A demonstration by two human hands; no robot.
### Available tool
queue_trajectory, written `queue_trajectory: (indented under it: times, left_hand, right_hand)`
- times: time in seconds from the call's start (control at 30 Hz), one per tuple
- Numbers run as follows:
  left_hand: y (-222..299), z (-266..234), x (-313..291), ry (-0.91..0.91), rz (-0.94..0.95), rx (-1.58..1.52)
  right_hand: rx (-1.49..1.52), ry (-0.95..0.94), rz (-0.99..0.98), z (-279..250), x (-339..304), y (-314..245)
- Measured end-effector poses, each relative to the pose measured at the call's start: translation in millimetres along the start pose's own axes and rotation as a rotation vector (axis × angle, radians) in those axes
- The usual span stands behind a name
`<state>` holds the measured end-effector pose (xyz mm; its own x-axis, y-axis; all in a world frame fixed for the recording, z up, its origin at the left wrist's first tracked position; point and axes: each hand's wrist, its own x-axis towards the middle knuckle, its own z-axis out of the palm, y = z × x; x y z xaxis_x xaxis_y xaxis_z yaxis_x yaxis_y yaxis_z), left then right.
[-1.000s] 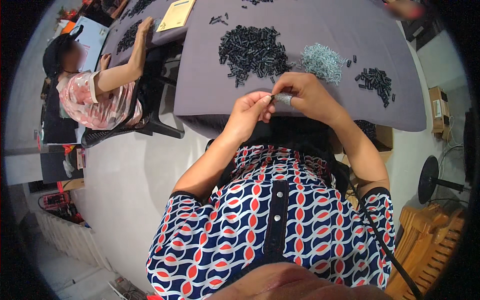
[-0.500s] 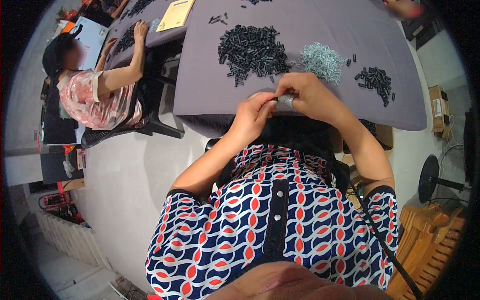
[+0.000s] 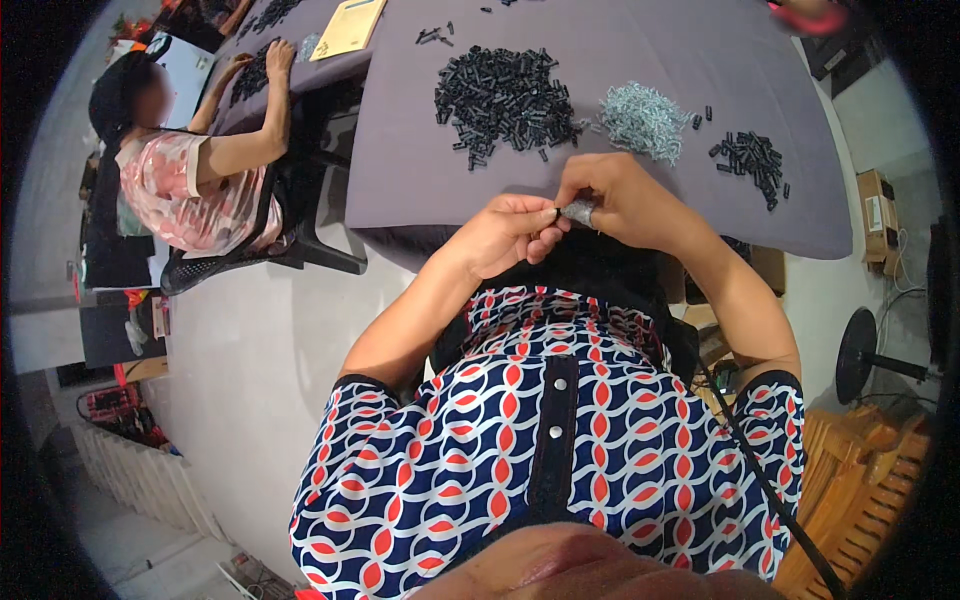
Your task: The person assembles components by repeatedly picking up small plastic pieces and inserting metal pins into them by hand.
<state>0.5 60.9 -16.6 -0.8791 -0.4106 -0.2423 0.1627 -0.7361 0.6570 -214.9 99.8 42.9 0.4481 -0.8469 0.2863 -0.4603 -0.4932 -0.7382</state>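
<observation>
My left hand (image 3: 508, 235) is closed, its thumb and finger pinching a small black tube-like piece (image 3: 557, 214) just over the table's near edge. Against it, my right hand (image 3: 625, 203) curls its fingers around a cluster of small silvery pieces (image 3: 579, 212) that look like screws. My right fingertips meet the black piece, and what exactly they pinch is too small to make out. Beyond my hands lies a big heap of black pieces (image 3: 505, 105). To its right is a pile of silvery pieces (image 3: 642, 120), then a smaller heap of black pieces (image 3: 750, 160).
A grey cloth covers the table (image 3: 420, 180). At the left, another person (image 3: 200, 180) sits on a black chair (image 3: 320, 255), hands at a black heap beside a yellow booklet (image 3: 348, 28). Cardboard boxes (image 3: 878, 222) and a black round-based stand (image 3: 857, 355) are on the right.
My hands have moved slightly down toward me. My left hand has turned, showing more of its curled fingers. The other person's hands have shifted a little at their heap.
</observation>
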Motion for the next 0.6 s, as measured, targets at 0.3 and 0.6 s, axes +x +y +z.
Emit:
queue_trajectory:
  times: [0.3, 0.6]
  left_hand:
    - [-4, 0, 0, 0.006, 0.063, 0.105]
    - [-13, 21, -6, 0.292, 0.359, 0.939]
  right_hand:
    - [0.116, -0.017, 0.06, -1, -1, 2]
    - [0.022, 0.024, 0.064, 4, -5, 0]
